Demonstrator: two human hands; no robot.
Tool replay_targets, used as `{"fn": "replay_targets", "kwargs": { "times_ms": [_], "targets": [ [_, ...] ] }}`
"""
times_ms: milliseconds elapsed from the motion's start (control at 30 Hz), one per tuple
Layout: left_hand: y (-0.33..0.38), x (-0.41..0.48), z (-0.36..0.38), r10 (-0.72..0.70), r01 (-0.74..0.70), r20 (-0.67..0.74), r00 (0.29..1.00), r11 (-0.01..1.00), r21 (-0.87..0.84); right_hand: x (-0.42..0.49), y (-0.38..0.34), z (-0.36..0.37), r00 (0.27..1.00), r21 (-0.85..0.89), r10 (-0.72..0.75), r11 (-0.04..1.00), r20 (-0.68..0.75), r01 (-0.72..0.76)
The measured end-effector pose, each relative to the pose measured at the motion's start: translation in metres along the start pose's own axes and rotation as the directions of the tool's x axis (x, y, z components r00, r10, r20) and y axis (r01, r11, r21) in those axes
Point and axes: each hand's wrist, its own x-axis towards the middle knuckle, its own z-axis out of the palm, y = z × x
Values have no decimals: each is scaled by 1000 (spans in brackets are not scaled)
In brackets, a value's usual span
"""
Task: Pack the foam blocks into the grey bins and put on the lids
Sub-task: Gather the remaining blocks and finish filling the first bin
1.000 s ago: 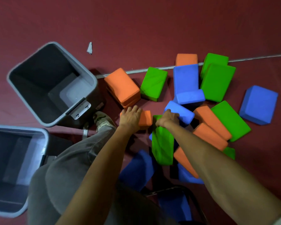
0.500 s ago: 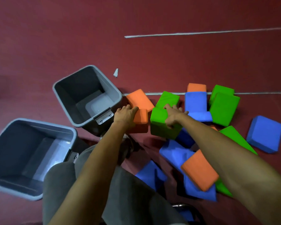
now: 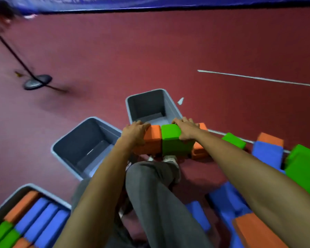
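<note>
Left hand [image 3: 135, 130] curls over orange block [image 3: 153, 140], right hand [image 3: 185, 129] over green block [image 3: 172, 140]. The blocks are pressed side by side, just short of the empty grey bin [image 3: 145, 104] at 12 o'clock. Suggest: squeeze evenly, clear the rim, lower both flat against one wall.

Dim even indoor light, soft shadows, motion blur top left, wide-angle edge distortion

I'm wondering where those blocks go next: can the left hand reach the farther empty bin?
Probably yes: the left hand, holding an orange block, is right at that bin's near rim, and nothing covers its open top.
</note>
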Motion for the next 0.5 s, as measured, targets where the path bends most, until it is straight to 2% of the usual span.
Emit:
{"fn": "replay_targets", "kwargs": {
  "times_ms": [133,267,500],
  "targets": [
    [-77,-57,-15,-159,159,-10,987,987,7,21,-87,-8,980,-66,-197,978,3,197],
    [-138,-121,-14,-312,312,-11,950,950,-17,32,-172,-2,929,-102,-368,924,27,369],
    [-220,-262,11,-585,586,45,810,807,-69,24,-327,39,782,-173,-605,762,150,624]
  ]
}}
